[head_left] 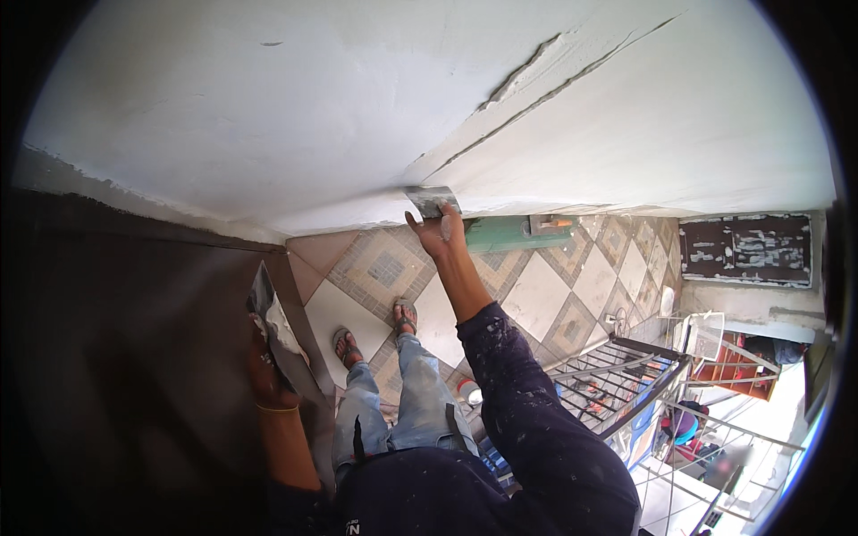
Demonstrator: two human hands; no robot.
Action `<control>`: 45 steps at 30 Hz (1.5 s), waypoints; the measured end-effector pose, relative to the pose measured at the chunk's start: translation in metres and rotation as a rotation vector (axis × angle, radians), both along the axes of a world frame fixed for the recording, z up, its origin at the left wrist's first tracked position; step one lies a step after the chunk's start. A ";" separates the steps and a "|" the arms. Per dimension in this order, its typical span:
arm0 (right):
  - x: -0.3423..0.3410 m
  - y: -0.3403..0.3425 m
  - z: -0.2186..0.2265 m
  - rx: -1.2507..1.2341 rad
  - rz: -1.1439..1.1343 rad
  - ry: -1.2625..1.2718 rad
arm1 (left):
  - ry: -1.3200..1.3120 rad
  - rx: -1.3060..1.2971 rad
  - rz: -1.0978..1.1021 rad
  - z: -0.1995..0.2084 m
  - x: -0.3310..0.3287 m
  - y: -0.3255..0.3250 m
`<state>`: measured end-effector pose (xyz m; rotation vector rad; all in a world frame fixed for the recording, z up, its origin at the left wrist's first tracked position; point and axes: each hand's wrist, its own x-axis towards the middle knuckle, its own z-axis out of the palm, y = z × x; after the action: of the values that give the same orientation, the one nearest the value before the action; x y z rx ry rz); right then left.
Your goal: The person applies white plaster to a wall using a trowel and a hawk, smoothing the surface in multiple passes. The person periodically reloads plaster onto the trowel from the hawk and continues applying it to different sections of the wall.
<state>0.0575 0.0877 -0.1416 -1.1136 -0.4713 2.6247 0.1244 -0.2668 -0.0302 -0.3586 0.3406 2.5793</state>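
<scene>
My right hand point(438, 236) is closed around a putty knife point(433, 198), whose flat metal blade rests against the white wall point(268, 134) low down, near the floor. Long raised ridges of wet putty point(527, 70) run up the wall, ahead and to the right of the blade. At the left, my left hand point(266, 368) grips a wider filling knife point(269, 302) with a dark blade. A thick smear of white putty point(284, 329) sits on that blade. The left fingers are partly in shadow.
Beside the wall stands a long green box-like piece point(505, 235) with an orange-handled trowel point(554, 224) on it. A dark brown panel point(134, 313) rises at the left. Metal racks point(626, 375) crowd the right over the tiled floor point(375, 259). A small tub point(469, 390) stands near my legs.
</scene>
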 end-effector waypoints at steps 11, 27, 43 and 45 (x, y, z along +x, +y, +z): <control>0.008 0.009 0.222 0.219 -0.012 0.132 | -0.074 -0.139 -0.033 0.000 -0.010 0.028; 0.009 0.007 0.454 0.501 0.032 0.239 | 0.126 0.174 -0.162 0.031 -0.014 0.086; 0.121 -0.035 0.394 2.539 0.887 0.784 | -0.051 0.452 -0.637 0.143 -0.033 0.178; 0.125 -0.038 0.369 2.464 0.865 0.674 | -0.069 0.295 -0.568 0.136 -0.028 0.162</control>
<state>0.1830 0.0492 0.2277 0.8676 -2.7017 0.5442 0.0962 -0.1046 0.1058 -0.2046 0.0225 2.0131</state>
